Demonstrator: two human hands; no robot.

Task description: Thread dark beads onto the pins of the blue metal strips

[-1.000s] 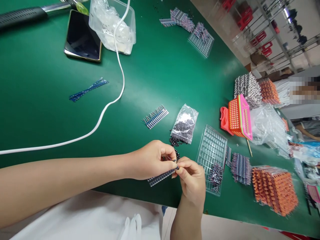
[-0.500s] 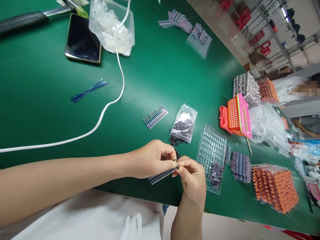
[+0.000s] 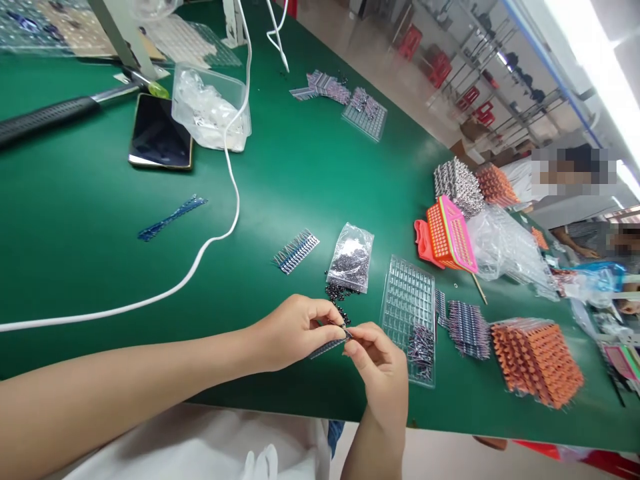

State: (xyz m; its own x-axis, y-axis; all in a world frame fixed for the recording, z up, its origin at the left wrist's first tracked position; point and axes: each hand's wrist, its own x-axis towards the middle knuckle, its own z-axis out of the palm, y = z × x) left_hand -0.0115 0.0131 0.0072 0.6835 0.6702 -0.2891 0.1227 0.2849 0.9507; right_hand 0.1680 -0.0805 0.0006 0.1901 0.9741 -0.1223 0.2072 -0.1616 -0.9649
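My left hand is closed on a narrow dark strip of small parts, most of it hidden under the fingers. Close against its fingertips, my right hand pinches at the strip's end; whatever tiny piece is there is too small to name. Just beyond the hands lie loose small black pieces, beside a clear plastic bag partly filled with similar ones. To the right of it a clear compartment tray holds a pile of thin-legged parts at its near end. A strip of wire-legged parts lies left of the bag.
A white cable crosses the green table on the left, near a phone, a black-handled hammer and a plastic tub. Stacked orange parts and a basket stand right. Other people sit at the far right.
The view has tipped upward, so more of the far table and room shows. Both hands stay together at the strip, with less of the strip visible below the left hand.
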